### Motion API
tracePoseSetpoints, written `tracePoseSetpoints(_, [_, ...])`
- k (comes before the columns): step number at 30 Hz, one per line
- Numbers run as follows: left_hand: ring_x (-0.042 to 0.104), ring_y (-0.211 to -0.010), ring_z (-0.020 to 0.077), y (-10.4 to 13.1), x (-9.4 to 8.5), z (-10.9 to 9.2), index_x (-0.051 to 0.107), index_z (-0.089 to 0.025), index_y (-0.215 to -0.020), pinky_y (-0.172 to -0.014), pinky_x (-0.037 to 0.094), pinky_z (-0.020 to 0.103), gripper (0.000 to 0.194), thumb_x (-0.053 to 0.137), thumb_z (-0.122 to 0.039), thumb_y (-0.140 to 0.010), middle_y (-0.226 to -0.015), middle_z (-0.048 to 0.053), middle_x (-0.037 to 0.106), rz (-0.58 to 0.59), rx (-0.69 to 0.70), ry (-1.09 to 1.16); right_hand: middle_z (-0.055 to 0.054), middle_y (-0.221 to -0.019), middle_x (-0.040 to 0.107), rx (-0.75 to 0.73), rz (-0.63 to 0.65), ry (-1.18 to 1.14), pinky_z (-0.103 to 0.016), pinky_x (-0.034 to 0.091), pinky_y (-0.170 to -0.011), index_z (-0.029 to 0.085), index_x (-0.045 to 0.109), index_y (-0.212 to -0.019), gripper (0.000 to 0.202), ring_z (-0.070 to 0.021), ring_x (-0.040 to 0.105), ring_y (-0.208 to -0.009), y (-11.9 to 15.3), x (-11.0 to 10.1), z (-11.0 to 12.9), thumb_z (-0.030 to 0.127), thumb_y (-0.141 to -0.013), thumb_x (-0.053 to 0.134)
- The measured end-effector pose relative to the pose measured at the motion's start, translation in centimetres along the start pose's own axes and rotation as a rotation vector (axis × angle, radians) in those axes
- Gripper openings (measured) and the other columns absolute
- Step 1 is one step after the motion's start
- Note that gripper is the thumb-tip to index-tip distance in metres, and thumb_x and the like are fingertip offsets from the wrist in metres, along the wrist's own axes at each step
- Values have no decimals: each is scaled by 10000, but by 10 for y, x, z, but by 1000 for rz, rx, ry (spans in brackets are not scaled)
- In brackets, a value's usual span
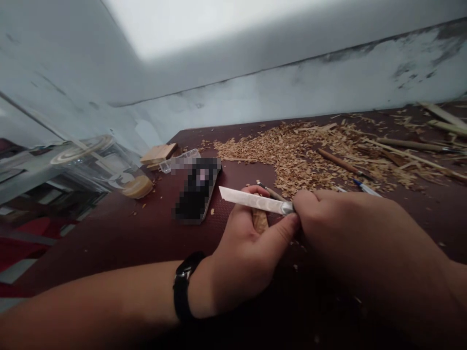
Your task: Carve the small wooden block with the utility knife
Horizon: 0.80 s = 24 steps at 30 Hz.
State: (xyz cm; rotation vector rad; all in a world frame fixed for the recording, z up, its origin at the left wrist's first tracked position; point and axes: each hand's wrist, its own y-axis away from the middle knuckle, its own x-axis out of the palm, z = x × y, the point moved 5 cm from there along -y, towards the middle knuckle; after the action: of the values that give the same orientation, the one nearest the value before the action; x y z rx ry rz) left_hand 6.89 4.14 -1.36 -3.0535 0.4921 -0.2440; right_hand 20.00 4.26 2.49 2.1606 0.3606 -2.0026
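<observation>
My right hand [339,223] is closed round the handle of a utility knife [251,199], whose long blade points left across the front of my left hand. Most of the handle is hidden in my fist. With its fingers curled, my left hand [251,243] holds a small piece of carved wood [260,221], of which only a part shows between palm and fingers. The left thumb reaches to the base of the blade, close against my right hand. A black band with a watch is on my left wrist.
Wood shavings [292,150] cover the back of the dark red table [120,243]. Among them lie a brown-handled carving tool [343,163] and a blue-tipped pen [367,187]. A phone [199,189], a clear plastic case [180,160], a wooden block [158,154] and a plastic cup [105,165] stand left.
</observation>
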Motion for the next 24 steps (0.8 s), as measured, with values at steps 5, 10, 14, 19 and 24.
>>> tracePoseSetpoints(5, [570, -844, 144, -3, -9, -6, 493, -210, -1190, -725, 484, 267, 448, 796, -360, -895, -963, 5, 616, 169, -77, -128, -7, -684, 670, -285, -104, -95, -312, 206, -490, 233, 624, -825, 56, -201, 587, -524, -1, -2, 4, 285, -840, 636])
tracePoseSetpoints(10, [591, -888, 181, -4, -11, -10, 472, -235, -1175, -746, 505, 304, 395, 736, -359, -910, -1021, 18, 620, 267, -106, -249, 16, -581, 616, -431, -249, -67, -309, 154, -500, 239, 616, -691, 91, -160, 475, -464, 0, -6, 1, 252, -781, 630])
tracePoseSetpoints(14, [604, -891, 191, -3, -7, -7, 470, -235, -1142, -742, 509, 306, 450, 782, -317, -828, -1029, 18, 635, 217, -57, -282, 27, -497, 528, -495, -348, -45, -314, 135, -485, 229, 520, -596, 172, -138, 379, -413, 2, -3, -1, 93, -685, 574])
tracePoseSetpoints(19, [575, -828, 176, 1, -10, -6, 501, -239, -1158, -695, 482, 309, 452, 792, -380, -842, -987, 12, 641, 82, -48, -332, 21, -507, 526, -423, -401, -35, -306, 149, -465, 232, 466, -593, 200, -146, 418, -412, 1, -2, -1, 63, -653, 553])
tracePoseSetpoints(24, [522, -759, 112, 0, -15, -4, 491, -245, -1156, -646, 450, 243, 454, 822, -363, -869, -907, -36, 586, 109, -93, -167, -2, -515, 544, -307, -341, 13, -293, 170, -444, 248, 452, -616, 210, -190, 491, -407, 3, -2, 5, 74, -667, 558])
